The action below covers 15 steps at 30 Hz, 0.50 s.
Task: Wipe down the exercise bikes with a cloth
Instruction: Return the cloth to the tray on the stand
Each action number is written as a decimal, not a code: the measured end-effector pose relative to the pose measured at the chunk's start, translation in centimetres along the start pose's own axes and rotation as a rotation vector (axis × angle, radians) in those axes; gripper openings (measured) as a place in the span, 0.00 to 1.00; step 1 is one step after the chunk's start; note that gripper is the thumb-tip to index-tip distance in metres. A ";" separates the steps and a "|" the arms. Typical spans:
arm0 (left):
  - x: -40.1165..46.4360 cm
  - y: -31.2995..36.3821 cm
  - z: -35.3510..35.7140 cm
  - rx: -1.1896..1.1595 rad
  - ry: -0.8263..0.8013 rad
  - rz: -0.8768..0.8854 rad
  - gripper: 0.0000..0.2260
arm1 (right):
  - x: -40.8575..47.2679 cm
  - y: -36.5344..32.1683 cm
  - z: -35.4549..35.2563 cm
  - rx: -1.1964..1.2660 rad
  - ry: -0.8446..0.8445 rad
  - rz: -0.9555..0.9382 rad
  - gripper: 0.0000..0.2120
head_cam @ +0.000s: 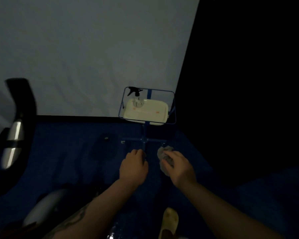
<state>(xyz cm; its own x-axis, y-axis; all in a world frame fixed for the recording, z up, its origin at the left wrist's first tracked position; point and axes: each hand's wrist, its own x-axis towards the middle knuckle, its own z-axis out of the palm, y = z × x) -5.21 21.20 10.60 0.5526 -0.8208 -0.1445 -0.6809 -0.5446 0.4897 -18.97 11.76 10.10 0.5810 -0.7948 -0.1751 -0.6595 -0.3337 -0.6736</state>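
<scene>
The scene is very dim and much of it is lost in shadow: the whole right side is near black and nothing can be read there. Both bare forearms reach forward from the bottom edge over a dark blue floor (59, 144). The right hand (178, 167) is closed around a crumpled grey cloth (165, 156), which bulges out past the fingers toward the front and left. The left hand (134, 167) is curled with its knuckles up, just beside the near leg of a blue stand (144, 140); whether the fingers actually grip that leg or only hover by it cannot be told, since they are turned away from the camera. The stand's cross-shaped base lies on the floor and its post rises to a wire frame holding a pale tray (150, 112), on which a clear spray bottle (136, 99) with a black trigger head stands at the far left corner. Behind it is a plain pale wall (93, 49). At the left edge a black and silver part of an exercise bike (16, 128) is blurred and cut off by the frame, and another rounded silver part lower left is too dark to identify. A yellowish shoe (169, 219) shows near the bottom edge, partly cut off
</scene>
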 end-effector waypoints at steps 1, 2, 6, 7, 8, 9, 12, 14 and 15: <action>1.0 0.5 0.6 0.012 -0.019 -0.019 0.10 | 1.0 1.0 -0.7 -0.019 -0.021 0.005 0.19; 2.0 0.9 1.1 0.020 -0.037 -0.043 0.10 | 2.0 2.0 -1.3 -0.033 -0.037 0.005 0.19; 6.6 2.6 2.5 0.018 -0.035 -0.102 0.09 | 6.8 4.5 -3.6 -0.107 -0.092 -0.037 0.18; 7.6 3.1 2.6 0.012 -0.030 -0.104 0.09 | 8.0 4.8 -4.1 -0.121 -0.101 -0.045 0.18; 8.4 3.5 2.7 0.009 -0.031 -0.109 0.10 | 9.1 5.0 -4.4 -0.133 -0.110 -0.051 0.18; 9.1 3.9 2.8 0.007 -0.031 -0.116 0.10 | 10.0 5.0 -4.6 -0.142 -0.117 -0.058 0.18; 11.7 4.2 2.8 0.000 -0.036 -0.144 0.09 | 12.9 4.6 -4.7 -0.148 -0.147 -0.061 0.19; 14.2 4.1 2.8 -0.011 -0.039 -0.147 0.09 | 15.5 3.9 -4.6 -0.129 -0.165 -0.040 0.21; 15.6 3.9 2.7 -0.012 -0.042 -0.143 0.09 | 16.9 3.5 -4.5 -0.111 -0.165 -0.031 0.21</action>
<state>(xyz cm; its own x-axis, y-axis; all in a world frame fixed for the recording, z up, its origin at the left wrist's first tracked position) -0.57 5.81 7.91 0.6229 -0.7414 -0.2496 -0.5906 -0.6550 0.4714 -13.65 -5.11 8.04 0.6661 -0.6925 -0.2772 -0.6834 -0.4177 -0.5987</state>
